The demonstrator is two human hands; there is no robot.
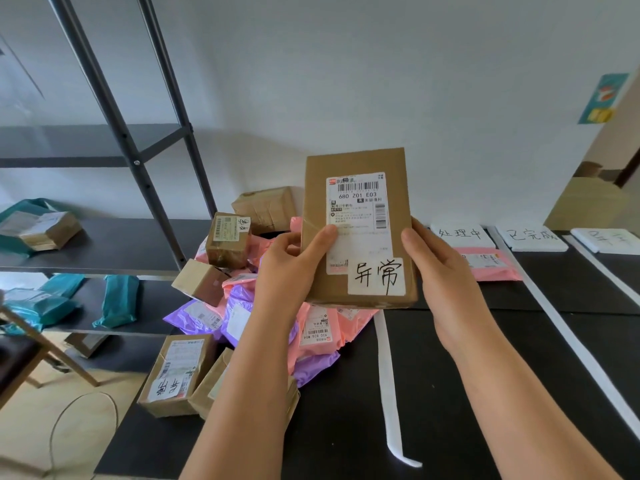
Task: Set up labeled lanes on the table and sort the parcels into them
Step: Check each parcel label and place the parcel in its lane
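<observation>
Black table (pixel 450 393) with parcels (pixel 317 336), strips (pixel 389 375), labels (pixel 462 235)

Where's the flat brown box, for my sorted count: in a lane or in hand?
In hand: left hand and right hand grip the box by its sides.

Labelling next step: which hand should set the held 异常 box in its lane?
Right, probably. Both grip the box, but the right hand is nearer the far-right label, which seems to match; left hand farther.

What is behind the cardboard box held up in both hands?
Pink mailers and a taped brown carton show past its edges; whatever lies directly behind the box is covered.
</observation>
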